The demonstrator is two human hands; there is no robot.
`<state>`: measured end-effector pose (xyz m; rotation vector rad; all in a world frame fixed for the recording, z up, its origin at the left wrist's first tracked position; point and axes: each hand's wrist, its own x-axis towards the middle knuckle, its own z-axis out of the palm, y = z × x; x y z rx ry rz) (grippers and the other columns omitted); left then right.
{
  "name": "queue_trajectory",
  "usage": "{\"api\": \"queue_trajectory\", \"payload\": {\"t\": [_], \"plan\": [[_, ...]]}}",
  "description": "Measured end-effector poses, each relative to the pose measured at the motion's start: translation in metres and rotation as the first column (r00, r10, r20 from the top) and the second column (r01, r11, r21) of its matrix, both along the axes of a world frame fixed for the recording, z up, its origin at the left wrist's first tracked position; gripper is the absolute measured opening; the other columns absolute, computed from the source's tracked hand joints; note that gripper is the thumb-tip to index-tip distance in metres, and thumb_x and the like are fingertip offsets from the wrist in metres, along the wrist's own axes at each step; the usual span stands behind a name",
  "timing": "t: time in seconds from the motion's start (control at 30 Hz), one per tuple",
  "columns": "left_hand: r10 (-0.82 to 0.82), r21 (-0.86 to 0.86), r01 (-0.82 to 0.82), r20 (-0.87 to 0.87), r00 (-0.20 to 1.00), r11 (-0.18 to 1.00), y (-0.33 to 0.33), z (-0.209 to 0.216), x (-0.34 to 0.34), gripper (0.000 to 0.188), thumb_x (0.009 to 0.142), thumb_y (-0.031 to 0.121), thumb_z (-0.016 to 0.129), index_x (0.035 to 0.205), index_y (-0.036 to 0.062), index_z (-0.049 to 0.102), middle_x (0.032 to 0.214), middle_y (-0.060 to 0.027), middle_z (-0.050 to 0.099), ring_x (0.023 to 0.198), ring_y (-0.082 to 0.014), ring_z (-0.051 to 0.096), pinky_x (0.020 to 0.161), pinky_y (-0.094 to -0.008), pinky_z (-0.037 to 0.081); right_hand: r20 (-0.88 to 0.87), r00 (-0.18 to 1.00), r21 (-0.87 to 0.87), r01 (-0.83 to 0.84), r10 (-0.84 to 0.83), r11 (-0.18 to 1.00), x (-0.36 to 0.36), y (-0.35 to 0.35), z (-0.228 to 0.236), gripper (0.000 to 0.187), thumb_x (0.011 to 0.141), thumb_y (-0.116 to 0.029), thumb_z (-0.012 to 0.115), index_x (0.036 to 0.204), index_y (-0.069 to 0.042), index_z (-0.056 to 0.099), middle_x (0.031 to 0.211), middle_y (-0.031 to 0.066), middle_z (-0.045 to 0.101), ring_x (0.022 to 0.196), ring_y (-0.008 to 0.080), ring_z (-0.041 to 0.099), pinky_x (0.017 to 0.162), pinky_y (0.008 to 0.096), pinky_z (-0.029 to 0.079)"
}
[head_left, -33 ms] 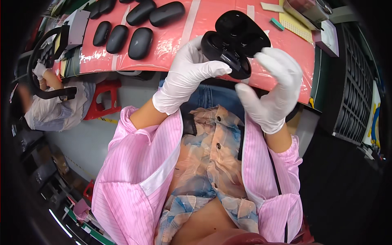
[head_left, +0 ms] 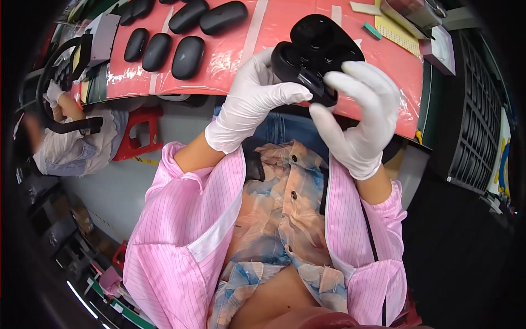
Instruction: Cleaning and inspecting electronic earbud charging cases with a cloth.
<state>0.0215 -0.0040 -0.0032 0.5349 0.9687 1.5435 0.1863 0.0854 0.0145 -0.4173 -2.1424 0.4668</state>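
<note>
- Holding an open black earbud case (head_left: 323,41): left hand (head_left: 249,104), fingers clamped on it.
- Right hand (head_left: 364,123): fingers apart, at its right.
- Far left: closed cases (head_left: 188,57) on the surface (head_left: 227,64).

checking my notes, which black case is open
The case in the gloved left hand; it is opened into two parts, while the other black cases on the red mat look closed.

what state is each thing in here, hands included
black case: lid open, held up
left hand: closed on the case
right hand: partly open, fingers by the case
dark cases on the table: shut
pink jacket: open in front
</note>
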Motion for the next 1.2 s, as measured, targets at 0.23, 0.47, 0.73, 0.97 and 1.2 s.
{"api": "queue_trajectory", "payload": {"t": [0.23,0.47,0.73,0.97,1.2], "plan": [[-0.043,-0.045,0.041,-0.055,0.998,0.998,0.000,-0.004,0.006,0.059,0.075,-0.002,0.077,0.127,-0.0025,0.050,0.116,-0.0093,0.062,0.102,-0.0170,0.063,0.091,-0.0305,0.053,-0.260,0.955,-0.519,-0.014,-0.142,0.854,0.022,0.017,-0.009,0.009,0.087,0.006,0.059,0.089,0.001,0.066,0.100,0.0098,0.061,0.092,0.0154,0.058,0.082,0.0267,0.046],[-0.143,-0.124,0.194,0.337,0.931,0.973,0.004,-0.014,-0.008,0.066,0.088,0.043,0.060,0.131,-0.0045,0.048,0.116,-0.0233,0.063,0.102,-0.0323,0.066,0.087,-0.0457,0.057,0.419,0.781,0.262,0.384,-0.463,0.885,0.123,0.067,-0.066,0.020,0.083,0.000,0.065,0.102,-0.001,0.070,0.105,0.0139,0.063,0.100,0.0283,0.061,0.091,0.0368,0.047],[-0.453,0.376,0.257,0.675,0.583,0.890,-0.017,-0.022,-0.031,0.134,0.053,0.072,0.079,0.146,-0.0068,0.021,0.141,-0.0364,0.035,0.129,-0.0533,0.038,0.099,-0.0597,0.044,0.134,0.945,-0.431,0.327,-0.299,0.841,0.043,0.038,-0.035,0.027,0.089,-0.002,0.059,0.115,0.002,0.064,0.114,0.0128,0.065,0.104,0.0191,0.061,0.095,0.0311,0.045],[-0.576,0.563,0.316,0.373,0.728,0.764,-0.120,-0.069,-0.117,0.130,0.059,0.069,0.079,0.144,-0.0086,0.018,0.125,-0.0311,0.051,0.121,-0.0433,0.050,0.099,-0.0468,0.047,0.415,0.908,0.048,0.047,-0.062,0.998,-0.004,0.079,-0.067,0.024,0.085,-0.003,0.061,0.108,-0.005,0.067,0.112,0.0160,0.064,0.102,0.0324,0.060,0.090,0.0386,0.047],[0.773,-0.324,-0.827,0.603,0.194,0.460,-0.241,-0.166,-0.235,0.084,0.076,0.067,0.065,0.129,0.0043,0.049,0.116,-0.0203,0.054,0.112,-0.0422,0.049,0.101,-0.0576,0.040,0.530,0.834,0.171,0.071,-0.152,0.983,0.018,0.075,-0.076,0.029,0.087,-0.002,0.062,0.115,-0.005,0.067,0.098,0.0116,0.063,0.091,0.0277,0.058,0.083,0.0376,0.047]]}}
